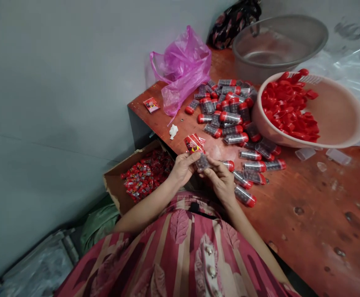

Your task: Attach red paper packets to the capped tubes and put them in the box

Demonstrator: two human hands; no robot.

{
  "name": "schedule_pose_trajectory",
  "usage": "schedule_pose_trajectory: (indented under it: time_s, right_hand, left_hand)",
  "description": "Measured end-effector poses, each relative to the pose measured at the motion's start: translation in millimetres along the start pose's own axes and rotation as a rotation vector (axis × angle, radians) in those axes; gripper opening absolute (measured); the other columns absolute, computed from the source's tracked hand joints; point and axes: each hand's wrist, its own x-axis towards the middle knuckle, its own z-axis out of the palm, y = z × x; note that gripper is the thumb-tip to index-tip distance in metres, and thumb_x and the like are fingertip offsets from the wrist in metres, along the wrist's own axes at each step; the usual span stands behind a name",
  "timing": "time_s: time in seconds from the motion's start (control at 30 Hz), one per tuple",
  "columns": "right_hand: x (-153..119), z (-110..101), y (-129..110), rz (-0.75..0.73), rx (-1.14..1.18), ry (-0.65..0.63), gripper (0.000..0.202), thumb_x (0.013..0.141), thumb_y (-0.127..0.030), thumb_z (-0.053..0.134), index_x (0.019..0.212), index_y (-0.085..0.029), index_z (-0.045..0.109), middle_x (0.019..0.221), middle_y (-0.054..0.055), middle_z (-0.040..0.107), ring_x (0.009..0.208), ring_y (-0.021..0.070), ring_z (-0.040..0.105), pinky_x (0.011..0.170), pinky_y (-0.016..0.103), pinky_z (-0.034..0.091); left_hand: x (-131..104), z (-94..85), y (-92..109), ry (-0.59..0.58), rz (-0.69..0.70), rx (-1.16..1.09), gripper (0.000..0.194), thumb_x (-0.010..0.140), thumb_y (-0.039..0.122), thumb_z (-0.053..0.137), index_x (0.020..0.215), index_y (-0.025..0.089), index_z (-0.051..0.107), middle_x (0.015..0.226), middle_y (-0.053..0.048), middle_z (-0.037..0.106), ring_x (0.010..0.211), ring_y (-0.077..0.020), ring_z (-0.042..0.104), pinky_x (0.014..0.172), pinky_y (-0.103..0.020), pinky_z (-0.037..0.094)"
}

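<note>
Pinching one dark-looking clear tube (202,163) by the edge of the tabletop (316,198), left grip (183,168) and right grip (221,176) both on it, I'm seemingly at an adjusting step, next move calling for light, steady pressure.

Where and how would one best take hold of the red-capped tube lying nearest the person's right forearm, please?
Probably best to pinch that red-capped tube across the middle of its clear body, from above: it lies on its side, elongated, and another tube lies close beyond it.
</note>
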Motion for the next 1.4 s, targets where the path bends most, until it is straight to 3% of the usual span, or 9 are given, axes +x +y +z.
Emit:
schedule_pose_trajectory:
  time_s: [0.23,0.33,0.53,0.73,0.9,1.0,1.1,1.23,1.4]
  right_hand:
    - [5.9,0.9,4.2,0.045,0.063,0.007,0.026,0.069,-0.031,0.075,0.090,-0.022,0.062,0.068,-0.003,0.068,0.055,0.0125,0.063,0.055,0.026,0.054]
    - [6.2,6.4,3.3,0.086,0.053,-0.047,0.028,0.067,-0.031,0.075,0.089,-0.022,0.061,0.068,-0.003,0.067,0.056,0.0129,0.063,0.055,0.027,0.054]
    - [-2.4,17.0,3.6,0.071,0.032,0.038,0.023,0.071,-0.030,0.072,0.086,-0.021,0.059,0.063,-0.004,0.065,0.054,0.0126,0.062,0.053,0.026,0.053]
    - [-1.2,17.0,7.0,0.013,0.000,0.088,0.023,0.068,-0.030,0.074,0.082,-0.022,0.058,0.068,-0.004,0.065,0.059,0.0123,0.062,0.059,0.027,0.054]
    - [7.3,16.2,7.2,0.082,0.031,0.022,0.027,0.065,-0.031,0.077,0.081,-0.021,0.057,0.064,-0.005,0.063,0.053,0.0108,0.059,0.053,0.025,0.052]
    - [9.2,14.5,4.6,0.122,0.056,-0.029,0.033,0.062,-0.030,0.078,0.087,-0.021,0.058,0.072,-0.003,0.068,0.057,0.0114,0.062,0.055,0.025,0.053]
    - [11.3,8.5,2.1,0.109,0.048,-0.008,0.029,0.067,-0.031,0.075,0.088,-0.020,0.058,0.070,-0.002,0.069,0.055,0.0114,0.062,0.051,0.024,0.052]
    - [15.5,-0.2,0.2,0.063,0.008,0.104,0.022,0.074,-0.033,0.070,0.086,-0.019,0.058,0.062,-0.004,0.065,0.050,0.0102,0.061,0.047,0.021,0.049]
    - [15.0,-2.2,-1.7,0.050,-0.038,0.126,0.020,0.076,-0.036,0.067,0.085,-0.019,0.059,0.068,-0.002,0.065,0.053,0.0105,0.062,0.048,0.021,0.049]
  left_hand:
    - [-15.3,-10.2,-2.7,0.004,-0.050,-0.072,0.026,0.065,0.030,0.075,0.079,0.011,0.067,0.071,-0.004,0.066,0.059,-0.0139,0.060,0.058,-0.029,0.049]
    - [-20.3,-10.7,2.6,0.049,0.005,-0.063,0.023,0.063,0.027,0.076,0.076,0.010,0.066,0.075,-0.006,0.068,0.064,-0.0145,0.061,0.063,-0.029,0.049]
    - [-22.4,-4.3,3.1,0.111,0.121,-0.114,0.034,0.065,0.039,0.074,0.087,0.013,0.069,0.087,-0.009,0.071,0.082,-0.0201,0.065,0.071,-0.030,0.048]
    - [-22.2,-2.5,-15.8,0.144,0.058,-0.074,0.026,0.061,0.032,0.078,0.073,0.011,0.067,0.068,-0.003,0.066,0.058,-0.0097,0.056,0.059,-0.023,0.043]
    - [-27.6,-6.7,-15.1,0.111,0.055,-0.097,0.024,0.059,0.028,0.080,0.069,0.012,0.065,0.069,-0.002,0.065,0.060,-0.0090,0.057,0.063,-0.023,0.045]
    - [-34.2,-21.7,-2.4,0.176,0.148,-0.146,0.032,0.063,0.041,0.077,0.078,0.015,0.066,0.085,-0.006,0.070,0.079,-0.0165,0.065,0.077,-0.030,0.050]
    - [-39.5,-43.4,8.7,0.352,0.296,-0.180,0.053,0.075,0.065,0.053,0.096,0.017,0.063,0.108,-0.011,0.067,0.100,-0.0203,0.063,0.087,-0.034,0.049]
    - [-29.9,-57.3,11.6,0.422,0.326,0.135,0.054,0.072,0.058,0.062,0.112,0.021,0.059,0.111,-0.012,0.066,0.098,-0.0225,0.064,0.088,-0.038,0.049]
    - [14.5,-43.4,13.5,0.189,0.618,1.003,0.036,0.071,0.036,0.070,0.106,0.027,0.067,0.135,-0.006,0.052,0.133,-0.0255,0.036,0.113,-0.043,0.021]
